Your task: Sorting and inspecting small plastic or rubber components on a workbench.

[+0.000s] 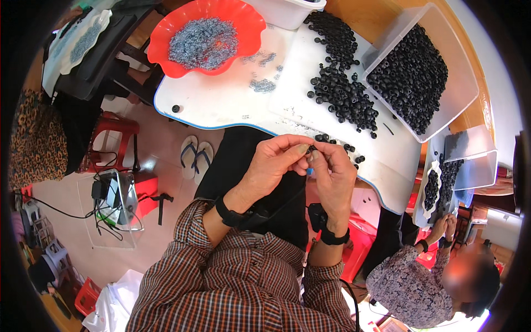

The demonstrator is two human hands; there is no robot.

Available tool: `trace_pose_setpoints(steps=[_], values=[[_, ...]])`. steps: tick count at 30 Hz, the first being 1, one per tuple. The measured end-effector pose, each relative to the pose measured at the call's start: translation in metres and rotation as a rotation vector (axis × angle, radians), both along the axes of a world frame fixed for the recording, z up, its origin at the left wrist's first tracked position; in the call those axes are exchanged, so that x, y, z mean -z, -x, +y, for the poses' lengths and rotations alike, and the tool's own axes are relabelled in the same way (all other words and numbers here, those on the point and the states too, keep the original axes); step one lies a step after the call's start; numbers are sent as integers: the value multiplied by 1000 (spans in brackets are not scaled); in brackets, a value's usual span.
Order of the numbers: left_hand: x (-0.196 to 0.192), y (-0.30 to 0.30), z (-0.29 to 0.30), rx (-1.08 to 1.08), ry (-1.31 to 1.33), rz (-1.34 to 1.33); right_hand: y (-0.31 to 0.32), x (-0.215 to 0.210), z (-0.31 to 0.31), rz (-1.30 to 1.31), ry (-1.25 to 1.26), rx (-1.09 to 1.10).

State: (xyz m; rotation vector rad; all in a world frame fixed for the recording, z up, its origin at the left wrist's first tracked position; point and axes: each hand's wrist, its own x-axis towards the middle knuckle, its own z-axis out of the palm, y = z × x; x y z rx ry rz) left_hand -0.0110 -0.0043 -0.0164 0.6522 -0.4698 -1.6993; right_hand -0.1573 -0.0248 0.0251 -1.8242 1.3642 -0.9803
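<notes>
Near the table's front edge, my left hand (272, 165) and my right hand (335, 172) meet at the fingertips. Thumbs and forefingers pinch a small black part (311, 149) between them; the fingers hide most of it. A few round black parts (322, 137) lie on the table just past my right fingers. Farther back, loose heaps of these black parts (344, 97) spread over a white board (290, 91). To the left, a red scalloped bowl (160, 45) holds many small silvery pieces (203, 43), and some more silvery pieces (263, 85) are scattered beside it.
A tilted clear bin (463, 83) full of black parts stands at the right of the white table (221, 105). One black part (176, 108) sits near the left edge. Another person (412, 282) works at the lower right. Sandals (197, 159) and a red stool (113, 138) are on the floor.
</notes>
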Motion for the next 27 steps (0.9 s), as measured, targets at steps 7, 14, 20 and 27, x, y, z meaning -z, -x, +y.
trace_pose_setpoints(steps=[7,14,20,27], values=[[-2,-5,1,-21,-11,34,-12,5,2,-102,-60,68],[-4,-11,2,-15,-42,137,-22,8,5,-275,-22,50],[-5,-12,2,-4,-53,192,-25,8,8,-421,-132,59],[-8,-12,4,-11,-66,277,-25,10,10,-403,-37,36]])
